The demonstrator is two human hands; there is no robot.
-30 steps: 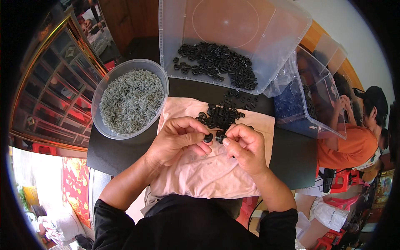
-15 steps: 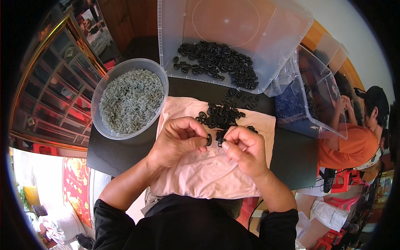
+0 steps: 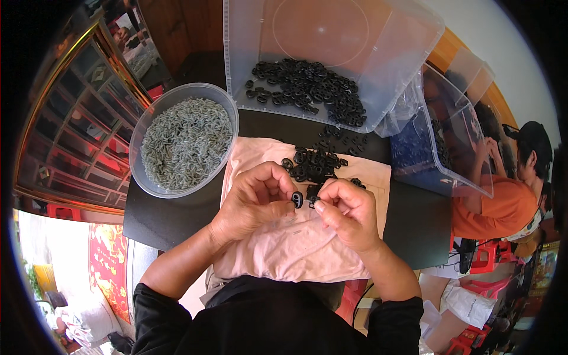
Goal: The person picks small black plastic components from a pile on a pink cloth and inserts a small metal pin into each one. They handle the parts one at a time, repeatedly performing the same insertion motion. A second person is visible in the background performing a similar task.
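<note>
Above a pink cloth, my left hand pinches a black oval cord-lock piece between thumb and fingertips; two holes show in its face. Close beside it, a small gap away, my right hand holds a smaller black cord-lock piece, partly hidden by the thumb and finger. Just beyond both hands lies a heap of black cord-lock pieces, partly on the cloth. A few thin springs rest on the cloth below my hands.
To the left stands a round clear tub full of small metal springs. A big clear bin lies tipped at the back, holding black pieces. At right are a second clear bin and a person in an orange shirt.
The oval piece in my left hand has turned, so its two-holed face now shows. My right hand has barely moved.
</note>
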